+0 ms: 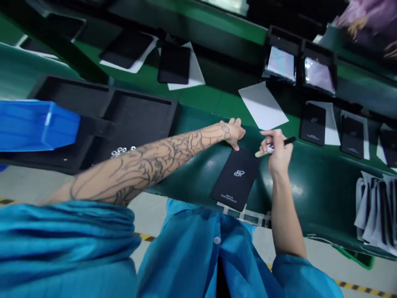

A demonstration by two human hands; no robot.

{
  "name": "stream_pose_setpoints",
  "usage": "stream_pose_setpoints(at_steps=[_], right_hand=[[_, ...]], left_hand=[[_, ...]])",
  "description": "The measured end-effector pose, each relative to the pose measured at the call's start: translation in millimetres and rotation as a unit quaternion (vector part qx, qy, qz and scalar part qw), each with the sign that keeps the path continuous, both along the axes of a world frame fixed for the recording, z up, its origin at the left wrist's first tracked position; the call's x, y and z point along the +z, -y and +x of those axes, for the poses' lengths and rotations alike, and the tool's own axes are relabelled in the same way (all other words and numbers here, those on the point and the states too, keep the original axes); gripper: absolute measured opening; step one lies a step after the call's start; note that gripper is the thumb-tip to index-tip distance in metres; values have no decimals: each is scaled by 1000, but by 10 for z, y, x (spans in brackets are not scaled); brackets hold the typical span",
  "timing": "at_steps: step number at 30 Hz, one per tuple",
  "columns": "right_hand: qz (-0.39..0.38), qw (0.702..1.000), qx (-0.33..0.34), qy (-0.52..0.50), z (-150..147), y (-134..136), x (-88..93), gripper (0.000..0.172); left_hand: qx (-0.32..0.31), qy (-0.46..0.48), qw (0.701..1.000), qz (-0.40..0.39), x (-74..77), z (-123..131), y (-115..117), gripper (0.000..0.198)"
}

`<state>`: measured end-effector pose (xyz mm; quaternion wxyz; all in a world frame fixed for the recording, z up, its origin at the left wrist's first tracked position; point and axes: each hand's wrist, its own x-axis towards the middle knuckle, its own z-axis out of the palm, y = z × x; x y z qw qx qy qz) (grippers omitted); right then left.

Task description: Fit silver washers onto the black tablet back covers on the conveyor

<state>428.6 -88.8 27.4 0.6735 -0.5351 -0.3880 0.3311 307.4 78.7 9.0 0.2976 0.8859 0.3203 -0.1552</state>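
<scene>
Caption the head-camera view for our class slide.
Left hand touches a flat black rectangular panel; right hand holds a slim black pen beside it.

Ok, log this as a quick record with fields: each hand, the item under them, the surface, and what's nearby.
Left hand: fingertips on the top end of a black rectangular panel with white logo
Right hand: holds a slim black pen-like tool
Surface: glossy dark-green belt
Nearby: black foam tray, bright blue plastic bin, small silver rings
Others: another person's hand, upper right
</scene>
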Motion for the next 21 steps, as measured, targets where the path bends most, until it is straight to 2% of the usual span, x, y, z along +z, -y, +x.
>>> stream_pose_setpoints(at_steps=[2, 4, 5, 7, 9, 12, 13, 14, 17, 19, 21], right_hand=[[9, 1000, 16, 21, -174, -168, -17, 42], [49, 998, 22, 29, -320, -294, -47, 47], [72, 997, 24, 27, -379, -339, -64, 55], [96, 995, 36, 15, -467, -401, -96, 70], [92, 995, 49, -3, -520, -439, -125, 75], [67, 995, 67, -27, -557, -477, -172, 76], [64, 994, 75, -36, -565, -486, -191, 76], [63, 994, 84, -44, -573, -492, -209, 76], [54, 992, 103, -49, -604, -496, -260, 74], [37, 993, 109, -31, -632, -491, -284, 74], [21, 994, 108, -13, -661, -482, -299, 74]], left_hand=[[61, 40, 997, -2, -20, -226, 124, 50], [100, 148, 984, -7, -64, -518, 308, 42], [124, 223, 967, -9, -86, -699, 423, 37], [174, 367, 914, -6, -99, -1142, 673, 26], [267, 430, 860, 59, -40, -1686, 886, 21], [369, 331, 832, 250, 112, -2575, 980, 26], [381, 274, 829, 304, 143, -2849, 951, 33], [389, 220, 834, 324, 154, -3096, 906, 41], [417, 60, 869, 258, 81, -3601, 765, 57], [423, 9, 884, 201, 13, -3731, 725, 54], [420, 11, 888, 186, -15, -3739, 733, 48]])
